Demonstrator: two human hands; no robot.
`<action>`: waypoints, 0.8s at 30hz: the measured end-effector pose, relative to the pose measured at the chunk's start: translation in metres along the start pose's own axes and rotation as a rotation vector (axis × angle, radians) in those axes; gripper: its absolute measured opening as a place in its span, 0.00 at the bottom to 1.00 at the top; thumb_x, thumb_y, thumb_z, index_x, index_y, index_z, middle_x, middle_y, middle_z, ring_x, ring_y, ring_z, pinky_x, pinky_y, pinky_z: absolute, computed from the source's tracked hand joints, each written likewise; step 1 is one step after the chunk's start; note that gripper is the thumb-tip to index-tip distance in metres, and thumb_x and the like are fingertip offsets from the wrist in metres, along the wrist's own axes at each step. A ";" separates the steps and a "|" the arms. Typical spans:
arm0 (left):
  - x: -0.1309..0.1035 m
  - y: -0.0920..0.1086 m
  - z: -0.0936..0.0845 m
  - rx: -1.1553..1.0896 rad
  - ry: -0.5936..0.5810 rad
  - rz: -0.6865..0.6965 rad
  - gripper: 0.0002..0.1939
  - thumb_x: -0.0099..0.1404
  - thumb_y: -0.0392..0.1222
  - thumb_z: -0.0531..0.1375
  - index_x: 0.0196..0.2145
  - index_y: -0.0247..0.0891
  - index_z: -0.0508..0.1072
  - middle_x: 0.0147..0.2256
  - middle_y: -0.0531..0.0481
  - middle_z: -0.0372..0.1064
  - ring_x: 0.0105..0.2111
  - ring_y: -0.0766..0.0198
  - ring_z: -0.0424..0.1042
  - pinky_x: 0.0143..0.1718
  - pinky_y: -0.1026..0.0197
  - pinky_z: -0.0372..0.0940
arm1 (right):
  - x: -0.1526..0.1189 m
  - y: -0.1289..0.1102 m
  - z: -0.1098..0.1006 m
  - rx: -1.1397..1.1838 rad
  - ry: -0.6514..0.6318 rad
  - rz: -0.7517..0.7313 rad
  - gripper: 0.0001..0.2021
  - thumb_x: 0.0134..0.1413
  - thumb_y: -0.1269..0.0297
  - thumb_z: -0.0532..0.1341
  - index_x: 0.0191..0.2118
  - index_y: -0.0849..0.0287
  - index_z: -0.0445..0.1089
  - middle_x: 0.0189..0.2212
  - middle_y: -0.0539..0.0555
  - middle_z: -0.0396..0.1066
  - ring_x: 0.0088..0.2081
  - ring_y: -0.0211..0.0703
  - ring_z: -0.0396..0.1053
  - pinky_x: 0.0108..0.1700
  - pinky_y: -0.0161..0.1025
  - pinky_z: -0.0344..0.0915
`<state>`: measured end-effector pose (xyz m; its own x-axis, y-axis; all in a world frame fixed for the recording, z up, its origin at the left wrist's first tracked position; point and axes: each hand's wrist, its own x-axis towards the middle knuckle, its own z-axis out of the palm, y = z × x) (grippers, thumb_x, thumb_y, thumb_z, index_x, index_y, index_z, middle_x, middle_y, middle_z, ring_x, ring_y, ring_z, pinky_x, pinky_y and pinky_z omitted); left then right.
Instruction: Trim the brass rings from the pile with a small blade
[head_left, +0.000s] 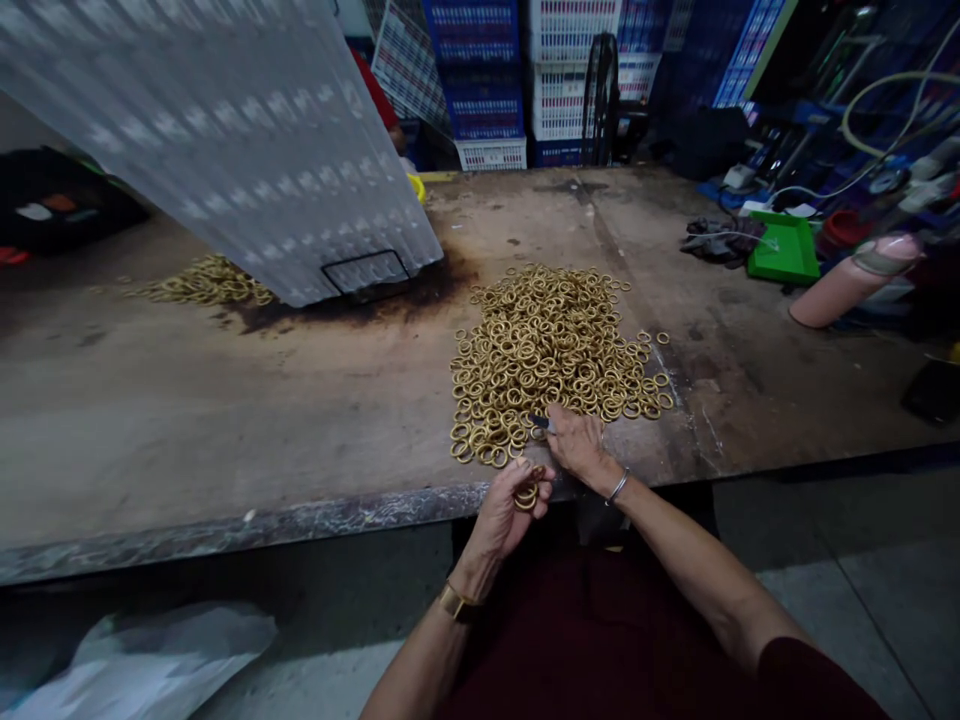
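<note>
A heap of brass-coloured rings (pixel 544 340) lies on the wooden table in front of me. Close to the table's front edge, my left hand (pixel 511 505) is closed around a few brass rings (pixel 526 497), which hang in its curled fingers. My right hand (pixel 577 440) is at the near side of the heap, its fingers pinched on a small tool with a dark tip (pixel 538 421). That tip points left over the nearest rings. Its exact kind is too small to tell, and the fingers hide its rear part.
A tall grey ribbed panel (pixel 262 150) leans on a black wire stand (pixel 366 268), with a second ring pile (pixel 214 282) behind it. Stacked crates (pixel 484 90) stand beyond the table. At right are a green tray (pixel 784 247) and a pink cylinder (pixel 855 280). Someone's red sleeve (pixel 373 90) shows behind.
</note>
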<state>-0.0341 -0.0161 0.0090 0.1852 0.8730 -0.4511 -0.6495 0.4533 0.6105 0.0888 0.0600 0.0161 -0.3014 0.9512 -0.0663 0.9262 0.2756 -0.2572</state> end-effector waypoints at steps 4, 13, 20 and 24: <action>-0.001 0.005 -0.003 -0.070 -0.023 -0.032 0.16 0.48 0.44 0.66 0.32 0.36 0.68 0.27 0.51 0.68 0.22 0.70 0.65 0.18 0.70 0.56 | 0.008 0.001 0.004 -0.069 -0.038 0.026 0.11 0.57 0.69 0.49 0.43 0.58 0.65 0.38 0.59 0.74 0.35 0.44 0.71 0.32 0.37 0.55; 0.009 0.007 -0.001 -0.063 0.018 0.008 0.18 0.47 0.47 0.68 0.22 0.34 0.64 0.25 0.52 0.64 0.24 0.70 0.65 0.18 0.71 0.56 | 0.002 0.015 -0.002 0.038 0.041 0.015 0.12 0.52 0.72 0.51 0.39 0.57 0.68 0.35 0.55 0.74 0.35 0.41 0.70 0.33 0.35 0.54; 0.021 0.009 0.016 0.194 0.059 0.164 0.24 0.49 0.51 0.66 0.39 0.37 0.66 0.22 0.57 0.63 0.19 0.73 0.62 0.16 0.72 0.53 | 0.001 0.038 -0.007 0.808 0.108 0.064 0.10 0.51 0.58 0.54 0.28 0.58 0.65 0.21 0.47 0.62 0.23 0.34 0.57 0.27 0.32 0.53; 0.030 0.007 0.023 0.265 0.046 0.194 0.27 0.49 0.52 0.66 0.43 0.36 0.65 0.21 0.57 0.63 0.17 0.74 0.60 0.15 0.72 0.51 | -0.009 0.042 -0.009 1.288 -0.051 0.126 0.14 0.43 0.52 0.59 0.28 0.58 0.62 0.17 0.42 0.54 0.18 0.30 0.48 0.21 0.30 0.47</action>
<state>-0.0161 0.0172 0.0146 0.0396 0.9413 -0.3352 -0.4535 0.3159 0.8334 0.1326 0.0638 0.0145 -0.2632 0.9465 -0.1869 0.0744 -0.1732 -0.9821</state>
